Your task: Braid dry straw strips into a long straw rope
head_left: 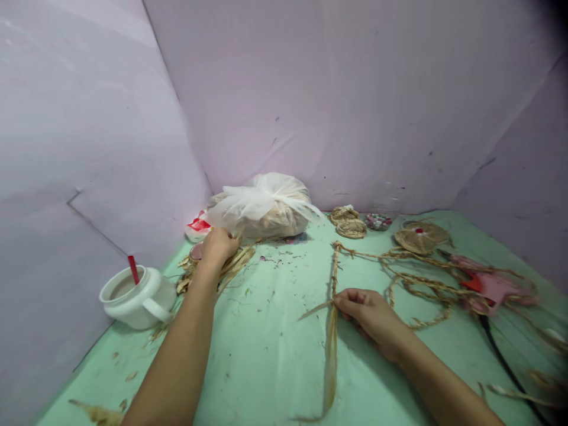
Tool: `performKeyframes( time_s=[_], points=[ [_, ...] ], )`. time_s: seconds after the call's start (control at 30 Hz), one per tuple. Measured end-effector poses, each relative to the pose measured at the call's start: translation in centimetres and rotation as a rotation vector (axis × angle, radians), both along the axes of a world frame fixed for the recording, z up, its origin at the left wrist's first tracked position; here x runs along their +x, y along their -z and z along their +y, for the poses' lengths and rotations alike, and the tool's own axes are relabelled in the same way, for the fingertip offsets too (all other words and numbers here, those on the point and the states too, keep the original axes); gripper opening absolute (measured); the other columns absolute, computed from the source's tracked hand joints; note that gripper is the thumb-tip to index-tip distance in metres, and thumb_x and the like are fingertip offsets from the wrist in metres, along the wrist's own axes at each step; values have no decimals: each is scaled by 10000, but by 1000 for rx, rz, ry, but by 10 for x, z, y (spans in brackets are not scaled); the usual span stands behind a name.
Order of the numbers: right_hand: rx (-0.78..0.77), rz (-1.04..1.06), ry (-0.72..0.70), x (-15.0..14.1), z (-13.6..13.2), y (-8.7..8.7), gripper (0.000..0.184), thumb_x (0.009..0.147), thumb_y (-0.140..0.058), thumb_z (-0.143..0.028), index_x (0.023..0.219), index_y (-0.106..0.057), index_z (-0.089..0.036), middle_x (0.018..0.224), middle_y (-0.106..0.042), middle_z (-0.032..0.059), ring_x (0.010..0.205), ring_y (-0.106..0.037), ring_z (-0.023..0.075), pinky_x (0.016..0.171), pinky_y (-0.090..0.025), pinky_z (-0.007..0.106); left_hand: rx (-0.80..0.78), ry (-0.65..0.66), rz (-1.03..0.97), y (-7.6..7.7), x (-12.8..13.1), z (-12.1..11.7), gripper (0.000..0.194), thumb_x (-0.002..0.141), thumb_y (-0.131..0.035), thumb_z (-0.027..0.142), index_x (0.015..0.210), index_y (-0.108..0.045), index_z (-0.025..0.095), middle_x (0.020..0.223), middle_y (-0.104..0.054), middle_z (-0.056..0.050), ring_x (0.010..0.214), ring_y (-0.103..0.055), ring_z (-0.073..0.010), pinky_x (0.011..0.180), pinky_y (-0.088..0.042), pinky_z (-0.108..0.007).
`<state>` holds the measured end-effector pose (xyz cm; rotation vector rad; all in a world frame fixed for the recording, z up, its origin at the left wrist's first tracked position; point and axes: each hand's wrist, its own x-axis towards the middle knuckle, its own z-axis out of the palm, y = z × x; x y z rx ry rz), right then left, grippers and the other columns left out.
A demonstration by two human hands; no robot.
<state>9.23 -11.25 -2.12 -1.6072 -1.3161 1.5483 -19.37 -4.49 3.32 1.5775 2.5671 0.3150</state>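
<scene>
My right hand (366, 316) pinches the lower end of a braided cord (335, 272) made of dried tan plant fibre. Below the pinch, loose strips (331, 361) hang down over the table, and one short end sticks out to the left. The braid runs up to a bend and then off to the right into a loose coil of cord (426, 287). My left hand (218, 244) is stretched forward over a pile of dried strips (237, 266), its fingers closed. A pale strip tip shows at those fingers; the rest of it is hidden.
A white pot (137, 305) with a red stick stands at left. Behind sits a knotted white plastic bag (270, 207). Coiled fibre pieces (350, 228), a container of beads (378, 222), a round woven piece (419, 236) and a pink glue gun (497, 293) with black cable lie right.
</scene>
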Motion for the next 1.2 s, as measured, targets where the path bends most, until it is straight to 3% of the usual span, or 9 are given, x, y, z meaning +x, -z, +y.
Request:
performKeyframes(
  time_s=[0.1,0.3,0.4,0.53,0.67,0.77,0.97,1.07,1.2],
  points=[
    [-3,2,-6,0,1,0,190,636,-532,-311,546,-453,-164,420,-355,-70,336,-205,33,355,-130,212,41,10,55,1,2,2,171,641,-492,268,708,-629,190,755,-629,-98,733,-565,-240,595,-367,-276],
    [17,37,4,0,0,0,157,634,-524,-266,547,-447,-160,420,-362,-73,334,-211,28,354,-123,204,322,247,157,-61,44,-29,243,714,-438,309,781,-647,203,781,-607,-46,786,-539,-219,656,-371,-276],
    [33,49,18,0,0,-1,138,625,-520,-233,535,-449,-157,415,-384,-68,335,-224,28,356,-134,200,221,445,-41,-70,77,-45,221,697,-450,281,726,-646,184,685,-590,-8,705,-533,-170,606,-373,-234],
    [51,60,14,1,1,0,135,629,-503,-215,521,-446,-157,385,-355,-77,332,-207,30,364,-136,197,-301,732,-424,-37,116,-48,126,607,-475,218,617,-591,168,497,-537,8,479,-492,-122,463,-351,-212],
    [80,78,-4,3,2,4,146,634,-497,-213,511,-444,-156,384,-340,-79,334,-191,27,374,-125,201,-606,745,-592,7,130,-37,76,580,-437,211,536,-482,168,409,-472,8,382,-443,-117,407,-353,-225],
    [74,83,1,3,2,3,137,635,-500,-199,515,-450,-153,387,-358,-77,332,-194,24,380,-131,203,-617,769,-589,18,126,-30,142,610,-423,264,521,-474,166,439,-474,5,382,-420,-108,392,-332,-221],
    [68,84,8,2,2,2,129,638,-494,-176,518,-452,-152,377,-350,-82,328,-198,22,381,-137,203,-353,891,-444,17,128,-28,235,593,-521,368,625,-623,159,543,-539,5,508,-451,-106,464,-310,-203],
    [80,81,13,3,3,3,127,637,-489,-171,517,-452,-151,375,-345,-83,331,-197,23,384,-142,202,-308,836,-459,23,136,-28,181,560,-540,301,602,-626,148,517,-527,10,512,-441,-98,476,-310,-199],
    [82,71,13,3,3,3,115,633,-485,-163,522,-461,-147,395,-371,-78,334,-209,21,387,-152,200,-358,724,-649,23,137,-29,102,542,-514,213,563,-576,134,439,-458,30,431,-376,-71,424,-290,-190]
  ],
)
